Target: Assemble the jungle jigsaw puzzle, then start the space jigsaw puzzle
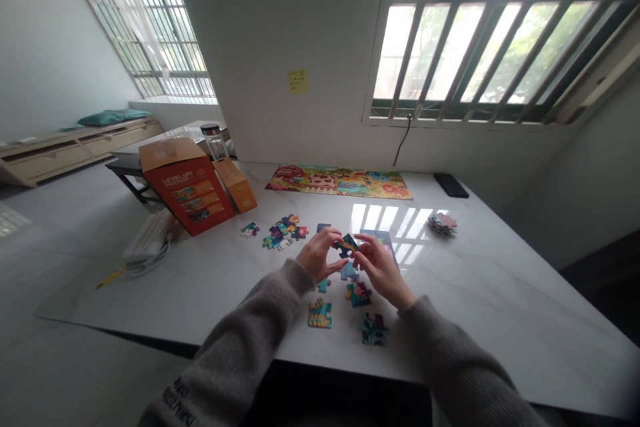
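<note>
Both hands hold a dark puzzle piece [346, 246] with an orange shape on it, raised a little above the table. My left hand [320, 255] pinches its left side, and my right hand [381, 267] grips its right edge. Below the hands lie loose pieces: a light blue piece [349, 271], a dark red and teal piece [359, 294], a teal and orange piece [320, 313] and a dark teal piece [374, 329]. Behind my right hand a bluish flat piece or card [380, 238] is partly hidden.
A heap of puzzle pieces [285, 232] lies left of my hands, and a stack of pieces [443, 224] to the right. A long assembled puzzle [340, 181] runs along the wall. An orange-red puzzle box [193, 193] stands left; a black phone [451, 185] lies at the back right.
</note>
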Available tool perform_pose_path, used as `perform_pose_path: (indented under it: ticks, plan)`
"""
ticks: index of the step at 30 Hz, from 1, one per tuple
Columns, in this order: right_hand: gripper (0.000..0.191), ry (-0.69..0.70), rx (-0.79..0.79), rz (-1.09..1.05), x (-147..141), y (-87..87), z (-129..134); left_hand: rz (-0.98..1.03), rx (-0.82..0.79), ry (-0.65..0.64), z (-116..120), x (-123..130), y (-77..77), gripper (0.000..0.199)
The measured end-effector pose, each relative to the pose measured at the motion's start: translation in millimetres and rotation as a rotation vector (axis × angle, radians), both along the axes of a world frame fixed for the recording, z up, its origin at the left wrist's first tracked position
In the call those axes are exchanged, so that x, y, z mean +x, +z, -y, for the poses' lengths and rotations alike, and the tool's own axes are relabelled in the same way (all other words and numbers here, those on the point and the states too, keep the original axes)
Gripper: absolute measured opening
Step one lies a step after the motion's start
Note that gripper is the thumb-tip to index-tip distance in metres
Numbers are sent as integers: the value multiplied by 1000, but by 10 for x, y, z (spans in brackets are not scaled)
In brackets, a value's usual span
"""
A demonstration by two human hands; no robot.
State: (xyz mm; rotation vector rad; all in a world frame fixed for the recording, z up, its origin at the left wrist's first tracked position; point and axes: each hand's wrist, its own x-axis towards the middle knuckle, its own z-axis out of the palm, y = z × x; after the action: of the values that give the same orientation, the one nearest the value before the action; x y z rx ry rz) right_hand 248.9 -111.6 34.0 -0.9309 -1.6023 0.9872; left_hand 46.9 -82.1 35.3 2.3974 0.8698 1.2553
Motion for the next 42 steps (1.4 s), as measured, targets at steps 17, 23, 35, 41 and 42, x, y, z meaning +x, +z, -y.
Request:
perform_pose_path:
  ticks: [17,23,35,41,42]
  plan:
    - [28,-42,-53,-13,75,-127,-39,-322,171,78,-53,-41,-151,49]
    - [31,-173,-23,338,490,66,-261,-595,142,235,-299,-87,-82,47]
    - [25,-257,340,1021,514,-72,-665,-676,-43,301,-856,391,-75,45]
    - [26,-254,326,1098,531,-171,-584,-620,-43,311,-827,421,-167,41]
    - [26,-255,325,1105,528,-172,-576,-615,-51,317,-827,422,-172,39]
